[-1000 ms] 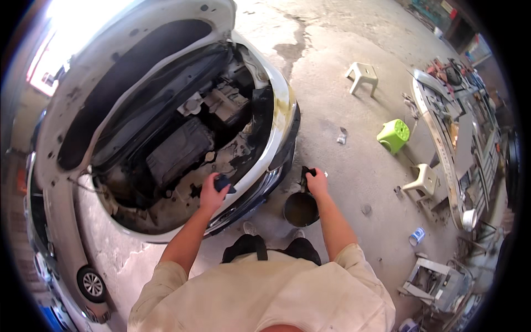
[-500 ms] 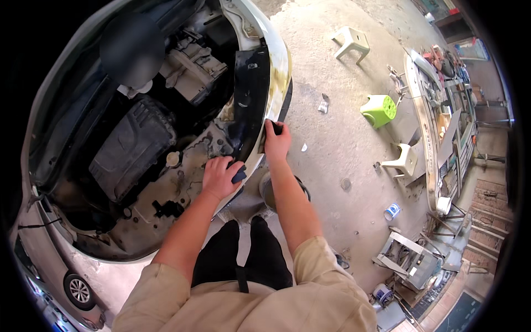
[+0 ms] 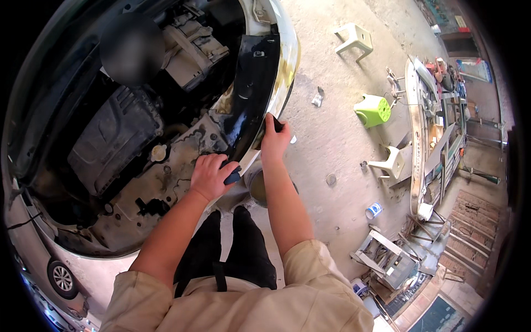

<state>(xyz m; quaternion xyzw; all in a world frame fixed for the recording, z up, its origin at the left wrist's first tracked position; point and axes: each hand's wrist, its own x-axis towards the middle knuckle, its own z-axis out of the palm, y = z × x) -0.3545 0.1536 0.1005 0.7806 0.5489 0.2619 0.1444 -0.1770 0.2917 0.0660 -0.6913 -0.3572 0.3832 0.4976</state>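
A car's front end with its engine bay uncovered fills the left side, its white painted front edge blotched with yellow-brown patches. My left hand rests at the inner front rim of the bay, fingers bent round a small dark blue block-like piece. Farther along, my right hand is at the outer front edge, closed on a small black flat piece held against the bodywork. Its exact kind I cannot make out. A black panel lies along the bay's front, and a dark engine cover sits deeper inside.
A bucket stands on the floor below my right forearm. Off to the right are a green stool, two cream stools, a blue-and-white can and a cluttered rack of parts. Another car's wheel shows lower left.
The whole view has shifted slightly, with the floor things now farther left. Both hands keep their pieces at nearly the same places on the car's front edge.
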